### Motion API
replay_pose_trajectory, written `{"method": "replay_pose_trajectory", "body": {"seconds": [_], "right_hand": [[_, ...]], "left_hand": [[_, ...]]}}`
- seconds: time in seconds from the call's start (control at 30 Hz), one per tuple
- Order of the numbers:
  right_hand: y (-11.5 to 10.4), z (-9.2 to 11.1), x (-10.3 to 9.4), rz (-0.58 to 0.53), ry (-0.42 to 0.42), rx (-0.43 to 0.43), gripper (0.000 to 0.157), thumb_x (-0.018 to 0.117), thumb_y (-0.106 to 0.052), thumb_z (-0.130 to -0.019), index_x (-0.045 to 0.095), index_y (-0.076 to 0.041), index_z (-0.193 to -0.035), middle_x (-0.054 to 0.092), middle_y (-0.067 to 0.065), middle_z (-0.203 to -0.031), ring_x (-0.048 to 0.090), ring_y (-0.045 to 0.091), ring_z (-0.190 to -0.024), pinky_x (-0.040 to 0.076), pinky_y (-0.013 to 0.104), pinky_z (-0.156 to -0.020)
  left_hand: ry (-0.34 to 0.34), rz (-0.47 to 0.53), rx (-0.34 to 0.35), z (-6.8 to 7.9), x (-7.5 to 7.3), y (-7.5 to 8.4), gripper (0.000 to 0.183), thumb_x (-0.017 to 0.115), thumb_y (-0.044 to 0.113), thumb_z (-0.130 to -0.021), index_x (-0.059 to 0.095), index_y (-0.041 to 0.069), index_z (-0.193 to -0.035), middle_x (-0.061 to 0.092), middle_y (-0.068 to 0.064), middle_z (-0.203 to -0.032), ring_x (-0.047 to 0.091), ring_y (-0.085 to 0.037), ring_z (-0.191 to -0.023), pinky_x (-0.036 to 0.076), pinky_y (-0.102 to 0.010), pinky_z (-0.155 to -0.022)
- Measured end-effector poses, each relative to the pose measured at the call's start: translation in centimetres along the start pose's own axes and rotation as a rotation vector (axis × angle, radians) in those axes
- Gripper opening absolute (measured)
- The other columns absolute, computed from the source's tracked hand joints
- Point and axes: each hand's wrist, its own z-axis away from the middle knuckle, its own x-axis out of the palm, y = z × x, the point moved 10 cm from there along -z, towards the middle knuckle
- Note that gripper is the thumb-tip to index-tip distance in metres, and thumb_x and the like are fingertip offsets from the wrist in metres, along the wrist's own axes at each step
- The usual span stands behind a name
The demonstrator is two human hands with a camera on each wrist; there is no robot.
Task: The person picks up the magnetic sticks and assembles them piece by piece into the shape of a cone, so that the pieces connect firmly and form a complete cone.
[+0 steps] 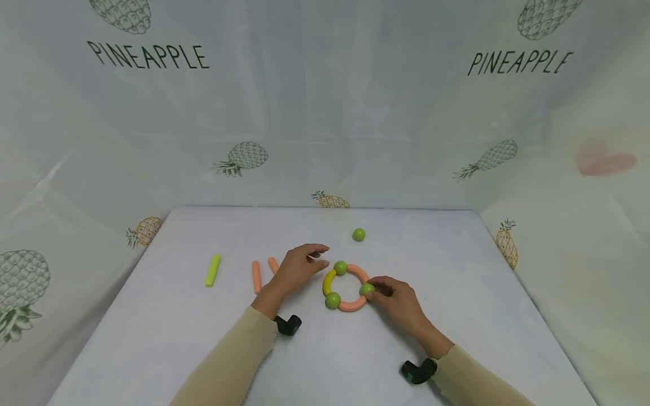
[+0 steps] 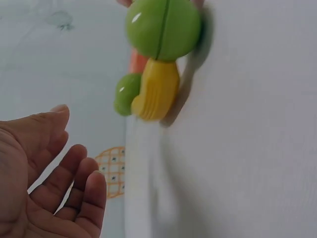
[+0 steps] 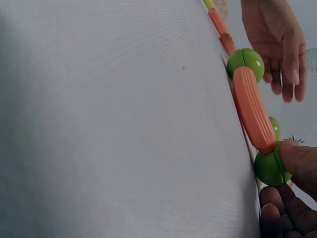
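On the white table point(image 1: 350, 361), a ring point(image 1: 358, 273) of green balls point(image 1: 333, 300), curved orange pieces point(image 1: 352, 305) and a yellow piece point(image 1: 329, 282) is lying between the hands, the right hand point(image 1: 398, 302) pinching its right-side ball point(image 1: 367, 290) between thumb and fingers. The left hand point(image 1: 295, 268) is hovering beside the ring, thumb and fingers parted. A loose green ball point(image 1: 359, 234) is lying beyond, orange sticks point(image 1: 257, 277) and a lime stick point(image 1: 212, 270) leftward.

R hand point(image 3: 303, 171) lwr R of frame, thumb + fingers pinching lwr green ball point(image 3: 268, 169). Orange curved pc point(image 3: 253, 110) runs up to 2nd green ball point(image 3: 250, 57), touching both. 3rd green ball point(image 3: 275, 127) partly hidden behind pc. L hand point(image 3: 277, 37) top R, fingers relaxed, pointing down. Orange sticks point(image 3: 217, 21) nr top edge. White tabletop point(image 3: 124, 119) fills L + ctr.
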Motion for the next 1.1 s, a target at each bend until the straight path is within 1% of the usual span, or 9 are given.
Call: {"method": "replay_pose_trajectory", "body": {"seconds": [0.17, 0.23, 0.47, 0.57, 0.67, 0.83, 0.9, 0.97, 1.1], "right_hand": [[-0.1, 0.0, 0.0, -0.005, -0.002, 0.003, 0.026, 0.082, -0.018, -0.094, 0.078, -0.016, -0.119, 0.076, -0.002, -0.104, 0.066, 0.012, -0.094, 0.053, 0.026, -0.081], [-0.1, 0.0, 0.0, -0.003, 0.0, 0.004, 0.026, 0.082, -0.018, -0.094, 0.078, -0.015, -0.119, 0.076, -0.002, -0.105, 0.067, 0.012, -0.095, 0.054, 0.026, -0.082], [0.2, 0.0, 0.1, -0.003, -0.001, 0.01, 0.026, 0.081, -0.019, -0.094, 0.078, -0.016, -0.12, 0.076, -0.002, -0.108, 0.067, 0.012, -0.098, 0.054, 0.026, -0.083], [0.3, 0.1, 0.1, 0.0, -0.001, 0.014, 0.025, 0.081, -0.019, -0.095, 0.078, -0.017, -0.12, 0.076, -0.002, -0.108, 0.067, 0.012, -0.098, 0.054, 0.027, -0.084], [0.3, 0.1, 0.1, 0.006, -0.005, 0.02, 0.025, 0.081, -0.021, -0.095, 0.078, -0.018, -0.12, 0.076, -0.003, -0.107, 0.066, 0.012, -0.098, 0.054, 0.028, -0.085], [0.3, 0.2, 0.1, 0.005, -0.006, 0.016, 0.026, 0.081, -0.021, -0.095, 0.077, -0.018, -0.121, 0.076, -0.003, -0.106, 0.066, 0.012, -0.098, 0.054, 0.029, -0.086], [0.3, 0.2, 0.0, 0.001, -0.004, 0.013, 0.027, 0.081, -0.02, -0.095, 0.077, -0.017, -0.121, 0.077, -0.003, -0.106, 0.067, 0.012, -0.098, 0.054, 0.028, -0.086], [0.2, 0.2, 0.0, -0.005, -0.003, 0.011, 0.027, 0.081, -0.018, -0.095, 0.077, -0.017, -0.122, 0.077, -0.003, -0.107, 0.067, 0.012, -0.099, 0.054, 0.027, -0.085], [0.2, 0.2, 0.0, -0.017, -0.006, 0.007, 0.028, 0.08, -0.017, -0.095, 0.077, -0.016, -0.122, 0.077, -0.002, -0.107, 0.068, 0.013, -0.1, 0.054, 0.026, -0.085]], "left_hand": [[0.063, 0.037, 0.008, 1.2, -3.5, -0.6, 0.04, 0.077, 0.028, -0.099, 0.07, 0.02, -0.137, 0.069, -0.01, -0.136, 0.064, -0.025, -0.115, 0.055, -0.044, -0.098], [0.083, 0.052, -0.004, 1.8, -5.0, -1.1, 0.04, 0.077, 0.029, -0.099, 0.07, 0.022, -0.138, 0.068, -0.01, -0.138, 0.064, -0.026, -0.115, 0.054, -0.044, -0.098], [0.17, 0.112, -0.033, 4.3, -9.9, -4.3, 0.043, 0.075, 0.036, -0.1, 0.068, 0.02, -0.139, 0.064, -0.01, -0.143, 0.061, -0.031, -0.121, 0.051, -0.043, -0.097], [0.223, 0.085, -0.055, 5.6, -12.0, -5.8, 0.045, 0.074, 0.039, -0.1, 0.068, 0.018, -0.14, 0.064, -0.008, -0.144, 0.058, -0.033, -0.127, 0.05, -0.044, -0.098], [0.282, 0.035, -0.098, 7.2, -14.1, -7.6, 0.048, 0.073, 0.042, -0.1, 0.067, 0.016, -0.14, 0.064, -0.01, -0.143, 0.058, -0.034, -0.127, 0.05, -0.044, -0.097], [0.373, -0.058, -0.177, 9.9, -17.5, -10.9, 0.05, 0.071, 0.043, -0.101, 0.066, 0.011, -0.14, 0.064, -0.015, -0.141, 0.057, -0.032, -0.128, 0.047, -0.035, -0.097], [0.393, -0.085, -0.211, 10.7, -18.6, -12.0, 0.051, 0.072, 0.041, -0.102, 0.065, 0.009, -0.14, 0.064, -0.017, -0.14, 0.056, -0.032, -0.128, 0.046, -0.035, -0.097], [0.393, -0.101, -0.24, 11.3, -19.3, -12.9, 0.052, 0.072, 0.04, -0.101, 0.063, 0.007, -0.14, 0.063, -0.019, -0.14, 0.055, -0.034, -0.129, 0.046, -0.039, -0.1], [0.343, -0.116, -0.301, 11.7, -19.7, -14.5, 0.058, 0.074, 0.039, -0.1, 0.057, 0.004, -0.143, 0.059, -0.023, -0.144, 0.052, -0.04, -0.13, 0.045, -0.052, -0.103]]}}
